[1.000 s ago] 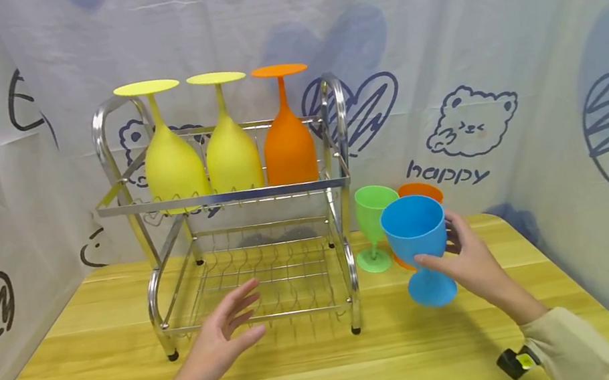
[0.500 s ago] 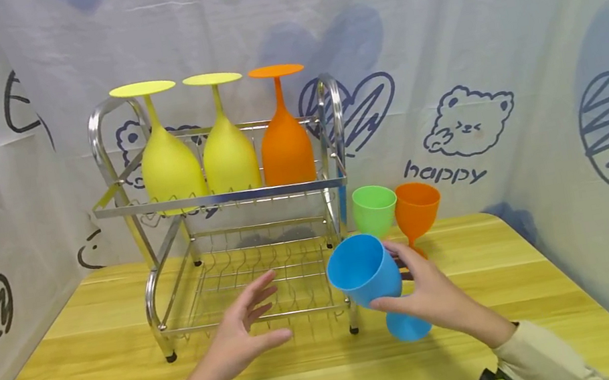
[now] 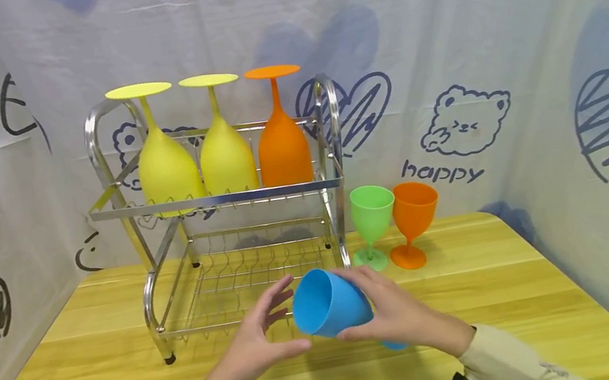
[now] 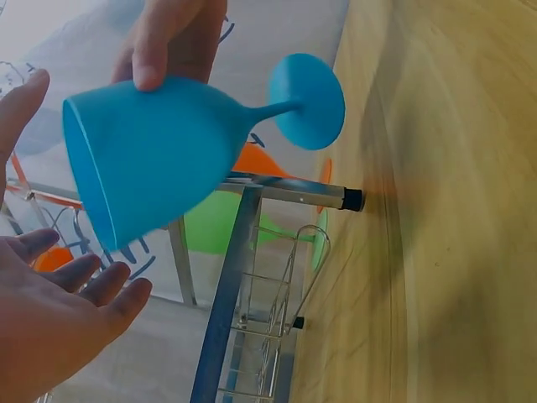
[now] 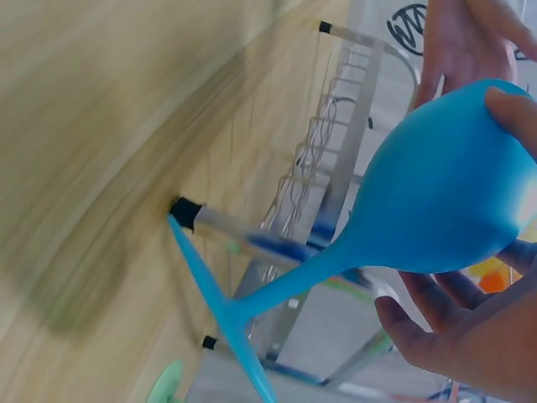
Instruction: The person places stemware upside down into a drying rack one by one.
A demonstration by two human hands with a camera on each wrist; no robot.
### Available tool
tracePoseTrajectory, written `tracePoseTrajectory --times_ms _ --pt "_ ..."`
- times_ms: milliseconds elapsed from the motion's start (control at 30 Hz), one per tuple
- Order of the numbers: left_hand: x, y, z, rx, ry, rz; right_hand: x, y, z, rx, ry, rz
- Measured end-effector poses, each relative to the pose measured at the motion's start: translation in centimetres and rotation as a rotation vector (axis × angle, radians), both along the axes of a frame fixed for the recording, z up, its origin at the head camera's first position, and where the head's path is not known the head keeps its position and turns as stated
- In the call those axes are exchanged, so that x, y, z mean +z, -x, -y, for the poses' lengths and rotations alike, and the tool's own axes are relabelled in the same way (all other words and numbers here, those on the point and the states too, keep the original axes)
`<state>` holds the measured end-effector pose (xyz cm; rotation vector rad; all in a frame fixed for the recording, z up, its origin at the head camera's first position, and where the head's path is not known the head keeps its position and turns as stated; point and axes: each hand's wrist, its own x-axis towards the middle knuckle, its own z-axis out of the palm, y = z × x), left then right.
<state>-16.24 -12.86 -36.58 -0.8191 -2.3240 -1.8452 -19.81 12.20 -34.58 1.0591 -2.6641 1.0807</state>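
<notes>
My right hand (image 3: 393,313) grips a blue plastic goblet (image 3: 333,304) by its bowl, fingers on one side and thumb on the other. The goblet is tipped well over, its mouth facing left toward my left hand (image 3: 258,341). That hand holds nothing; its fingers and thumb are spread at the rim. In the left wrist view the goblet (image 4: 159,159) lies nearly level above the table, its round foot pointing away from the left palm. The right wrist view shows the stem and foot of the goblet (image 5: 436,193) sticking out beyond the right hand.
Behind the hands stands a two-tier metal rack (image 3: 220,199). Upside down on its top tier are two yellow goblets (image 3: 169,169) (image 3: 226,159) and an orange goblet (image 3: 284,153). Right of the rack, a green goblet (image 3: 372,212) and another orange goblet (image 3: 415,211) stand upright on the wooden table (image 3: 482,294).
My right hand has carried the blue goblet left and toward me, tipping it from upright to nearly sideways. My left hand has shifted right, closer to the goblet's rim.
</notes>
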Motion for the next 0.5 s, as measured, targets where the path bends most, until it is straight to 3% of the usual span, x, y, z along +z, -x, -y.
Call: tracePoseTrajectory --times_ms 300,500 --pt "0.4 -0.4 -0.7 0.035 0.099 0.035 -0.2 -0.4 1.3 0.062 -0.094 -0.100" --pt "0.2 -0.2 -0.7 0.059 0.164 -0.052 -0.3 -0.5 1.4 0.070 -0.126 -0.145"
